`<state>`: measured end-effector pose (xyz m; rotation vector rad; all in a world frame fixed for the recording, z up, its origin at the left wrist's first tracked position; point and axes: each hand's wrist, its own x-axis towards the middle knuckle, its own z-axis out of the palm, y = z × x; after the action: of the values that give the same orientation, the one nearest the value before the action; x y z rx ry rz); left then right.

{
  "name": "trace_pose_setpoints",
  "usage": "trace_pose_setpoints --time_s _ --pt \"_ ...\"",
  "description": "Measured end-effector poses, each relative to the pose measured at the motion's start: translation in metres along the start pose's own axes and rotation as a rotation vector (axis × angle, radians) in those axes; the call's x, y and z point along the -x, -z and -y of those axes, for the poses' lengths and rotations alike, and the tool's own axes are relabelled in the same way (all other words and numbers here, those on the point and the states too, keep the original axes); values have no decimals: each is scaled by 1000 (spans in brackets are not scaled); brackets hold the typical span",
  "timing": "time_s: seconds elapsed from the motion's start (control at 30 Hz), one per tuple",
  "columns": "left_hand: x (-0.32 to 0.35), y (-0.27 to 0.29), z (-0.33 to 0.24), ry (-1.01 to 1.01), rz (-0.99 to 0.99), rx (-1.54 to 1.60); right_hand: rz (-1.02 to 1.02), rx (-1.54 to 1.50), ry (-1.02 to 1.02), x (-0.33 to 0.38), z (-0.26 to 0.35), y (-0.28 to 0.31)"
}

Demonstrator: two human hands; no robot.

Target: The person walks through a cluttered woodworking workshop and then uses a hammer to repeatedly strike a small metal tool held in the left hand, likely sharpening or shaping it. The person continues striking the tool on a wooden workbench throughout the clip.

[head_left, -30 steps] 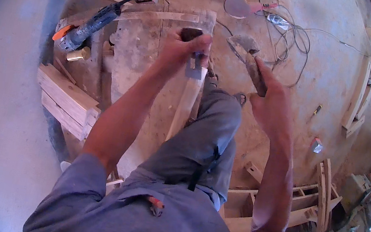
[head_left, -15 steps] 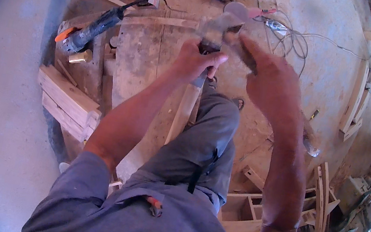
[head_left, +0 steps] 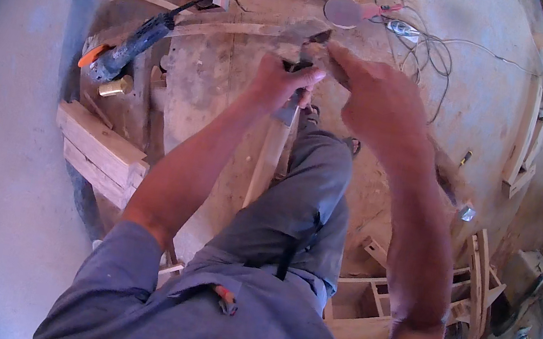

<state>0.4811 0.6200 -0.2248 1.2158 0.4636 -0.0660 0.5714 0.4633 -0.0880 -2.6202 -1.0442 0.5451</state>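
My left hand (head_left: 283,85) is closed around the dark handle of a chisel. Its flat grey blade (head_left: 285,113) points down onto a narrow wooden strip (head_left: 265,161) beside my leg. My right hand (head_left: 384,106) grips a wooden-handled hammer (head_left: 316,50), blurred by motion, its head just above the top of my left fist. Whether the hammer touches the chisel cannot be made out. The strip lies along the edge of a worn wooden bench (head_left: 200,80).
On the left lie an angle grinder (head_left: 130,51) with an orange disc, a gold-coloured cylinder (head_left: 116,86) and stacked timber blocks (head_left: 102,143). A round sanding disc (head_left: 342,12) and tangled cables (head_left: 431,56) are on the floor ahead. A wooden frame (head_left: 361,319) stands at lower right.
The hammer has come down and slightly left, closer to my left fist, and my right hand moved with it. My left hand keeps its grip on the chisel.
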Motion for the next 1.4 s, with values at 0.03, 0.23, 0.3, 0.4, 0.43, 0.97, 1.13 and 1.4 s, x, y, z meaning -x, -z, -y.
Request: trace_pose_setpoints --time_s 0.03,0.23,0.3,0.4,0.43,0.97,1.13,1.4 --pt "2 0 1 2 -16 1 53 31 36 -1 0 0" --pt "4 1 -4 83 -20 -28 -38 -42 -96 -6 0 -4" --pt "0 2 -3 65 -13 -30 6 26 -18 -8 -3 -8" --pt "0 8 6 48 -16 -17 -39 -6 4 -11 -13 -14" --pt "-3 9 6 63 -5 -29 -73 -39 -5 -12 -15 -16" --pt "24 37 -18 124 51 261 -17 -339 -269 26 -52 -57" --pt "5 6 -26 143 -47 24 69 -449 -416 45 -62 -66" --pt "-19 -29 -10 262 252 -389 -163 -677 -419 60 -78 -71"
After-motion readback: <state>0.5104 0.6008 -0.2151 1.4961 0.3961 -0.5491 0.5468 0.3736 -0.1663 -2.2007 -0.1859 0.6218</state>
